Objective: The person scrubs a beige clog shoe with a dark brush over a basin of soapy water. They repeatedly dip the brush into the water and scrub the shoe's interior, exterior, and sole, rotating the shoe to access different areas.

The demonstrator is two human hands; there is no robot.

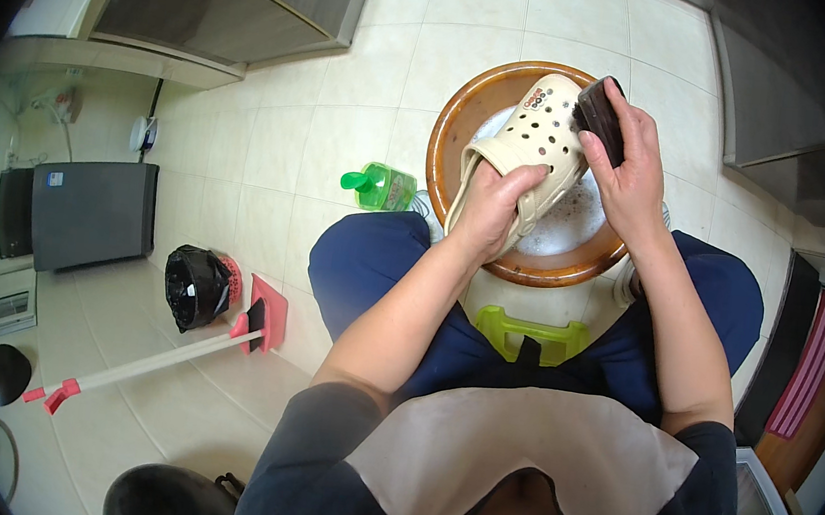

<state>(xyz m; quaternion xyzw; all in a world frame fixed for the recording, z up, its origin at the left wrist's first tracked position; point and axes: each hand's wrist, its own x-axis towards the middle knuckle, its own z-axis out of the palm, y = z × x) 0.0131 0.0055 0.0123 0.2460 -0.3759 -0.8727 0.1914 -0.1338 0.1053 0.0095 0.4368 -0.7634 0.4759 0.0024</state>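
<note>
My left hand [489,205] grips a cream perforated foam clog [536,138] by its heel opening, the thumb pressed on its upper. The clog is tilted, toe pointing away from me, and bears small charms near the toe. In my right hand [636,172] is a dark-backed scrubbing brush [602,120], its bristles against the clog's side near the toe. Both are above a round brown basin [443,136] holding sudsy water [563,224]. My hands partly hide the clog's heel and the brush.
A green-capped bottle [388,187] stands on the tiles left of the basin. A lime-green plastic stool [532,338] is beneath me. Farther left are a bin with a black bag [194,289] and a pink dustpan and broom set [267,315]. Cabinets [220,7] border the floor.
</note>
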